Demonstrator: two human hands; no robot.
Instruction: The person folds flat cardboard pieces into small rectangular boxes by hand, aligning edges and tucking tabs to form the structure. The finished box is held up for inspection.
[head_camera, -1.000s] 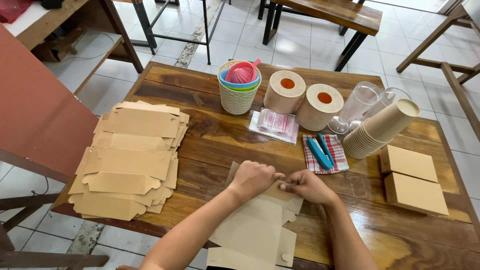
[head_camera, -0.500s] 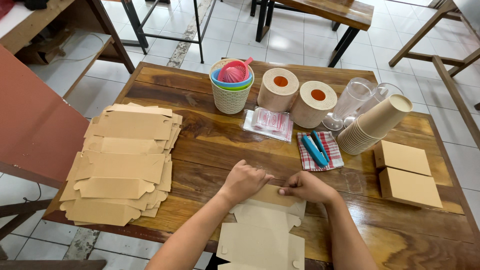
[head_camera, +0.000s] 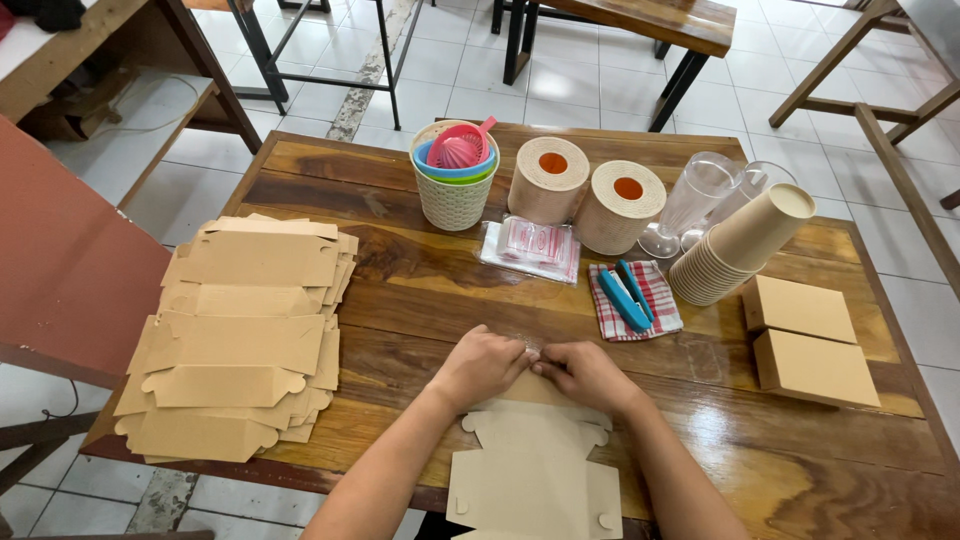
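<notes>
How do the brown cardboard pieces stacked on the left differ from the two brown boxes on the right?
The stacked cardboard pieces lie flat and unfolded, with flaps and tabs spread out; the two boxes are folded up and closed. The pieces form a tall, loose pile of many sheets, overlapping untidily; the boxes are only two, side by side. Both are the same plain brown card and rest on the wooden table.
</notes>
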